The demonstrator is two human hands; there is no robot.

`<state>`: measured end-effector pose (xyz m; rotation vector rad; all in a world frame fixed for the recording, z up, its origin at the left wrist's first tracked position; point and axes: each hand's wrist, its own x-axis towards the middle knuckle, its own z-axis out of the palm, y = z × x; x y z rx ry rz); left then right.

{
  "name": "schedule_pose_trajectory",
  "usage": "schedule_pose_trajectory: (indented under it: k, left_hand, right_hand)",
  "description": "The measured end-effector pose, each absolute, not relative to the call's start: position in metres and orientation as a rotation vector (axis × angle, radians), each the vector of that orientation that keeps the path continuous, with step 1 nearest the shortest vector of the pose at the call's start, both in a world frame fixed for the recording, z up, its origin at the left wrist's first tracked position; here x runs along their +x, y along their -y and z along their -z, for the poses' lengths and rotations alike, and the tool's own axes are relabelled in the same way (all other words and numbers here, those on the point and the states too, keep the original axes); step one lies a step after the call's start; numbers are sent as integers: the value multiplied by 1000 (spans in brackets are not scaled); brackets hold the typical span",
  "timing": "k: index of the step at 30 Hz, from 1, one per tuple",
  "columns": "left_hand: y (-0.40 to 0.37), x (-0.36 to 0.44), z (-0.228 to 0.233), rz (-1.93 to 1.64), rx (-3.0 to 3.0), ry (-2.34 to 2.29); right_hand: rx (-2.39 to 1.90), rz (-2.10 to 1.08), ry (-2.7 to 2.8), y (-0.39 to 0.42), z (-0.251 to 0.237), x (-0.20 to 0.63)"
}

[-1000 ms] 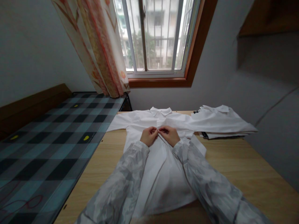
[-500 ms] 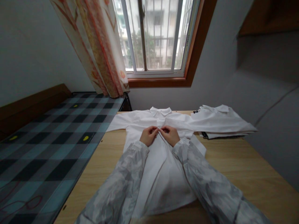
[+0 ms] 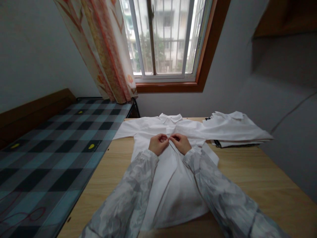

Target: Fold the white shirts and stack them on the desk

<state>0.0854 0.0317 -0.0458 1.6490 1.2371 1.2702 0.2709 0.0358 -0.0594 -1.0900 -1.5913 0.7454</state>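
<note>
Left edge: bed with a checked blue-and-black cover (image 3: pixel 49 152), butted against the wooden table (image 3: pixel 247 178); a patterned orange curtain (image 3: pixel 104 53) hangs in front of the window (image 3: pixel 163 39) at the far side. Centre of the table: white shirt (image 3: pixel 170 185) laid flat, front up, collar at the far end toward the window, hem at the near edge, sleeves spread out left and right. Left hand (image 3: pixel 158 144) and right hand (image 3: pixel 181 143) meet on the front placket at upper-chest level, just near of the collar; both are curled, fingertips pinching the two fabric edges together at one spot, apparently a button, though the button itself is too small to make out. Status as I read it: the buttoning is at an early stage. The stretch between collar and hands looks closed. Below the hands the front panels part and a fold runs diagonally toward the hem, so the lower placket looks still undone. Shirt not folded, sleeves still out. Right, far side of the table: stack of folded white garments (image 3: pixel 235 130) with a dark layer showing at its bottom edge, just beside the spread right-hand sleeve, likely finished pieces. Near right of the table carries nothing but the person's grey patterned sleeve.
</note>
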Motion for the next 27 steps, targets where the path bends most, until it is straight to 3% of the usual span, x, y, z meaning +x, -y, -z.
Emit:
schedule_pose_trajectory:
  k: [27]
  left_hand:
    - [-28, 84, 39, -1172, 1631, -1232]
  right_hand:
    - [-1050, -771, 1681, -38, 59, 276]
